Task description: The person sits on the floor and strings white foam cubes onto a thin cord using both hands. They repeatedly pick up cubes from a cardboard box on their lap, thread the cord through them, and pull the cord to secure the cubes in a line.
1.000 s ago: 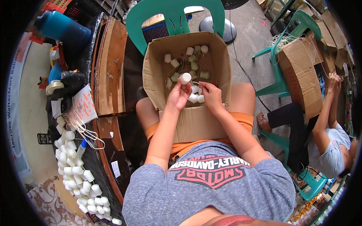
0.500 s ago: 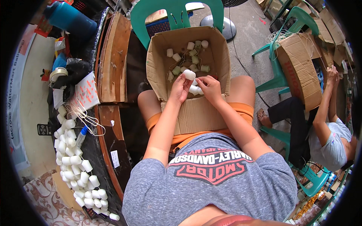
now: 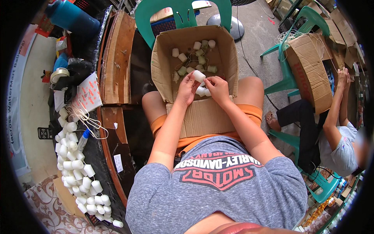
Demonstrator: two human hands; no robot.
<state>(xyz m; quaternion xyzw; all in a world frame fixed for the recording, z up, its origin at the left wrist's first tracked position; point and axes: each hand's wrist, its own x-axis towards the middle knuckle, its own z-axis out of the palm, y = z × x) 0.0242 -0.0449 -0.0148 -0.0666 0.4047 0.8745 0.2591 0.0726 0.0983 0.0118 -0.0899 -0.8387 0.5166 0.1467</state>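
Note:
My left hand [image 3: 186, 89] grips a white, round-edged cylinder [image 3: 198, 76] between thumb and fingers, above the open cardboard box [image 3: 167, 84]. Close to the cylinder's right end, my right hand [image 3: 218, 89] is pinched shut; whatever lies between its fingertips is too small to make out. Below the hands, more white cylinders [image 3: 201, 91] show in part. Deeper in the box lie white and pale green cylinders [image 3: 201, 60], linked by thin cord.
A green chair [image 3: 142, 15] stands behind the box. On the dark bench at left are a heap of strung white cylinders [image 3: 78, 173], a blue-capped bottle [image 3: 83, 140], white cord [image 3: 87, 117] and a tape roll [image 3: 59, 75]. At right, another person [image 3: 339, 144] sits by a carton [image 3: 309, 74].
The held cylinder has tilted and shifted slightly to the right, so its side now shows more. My right hand stays pinched beside it.

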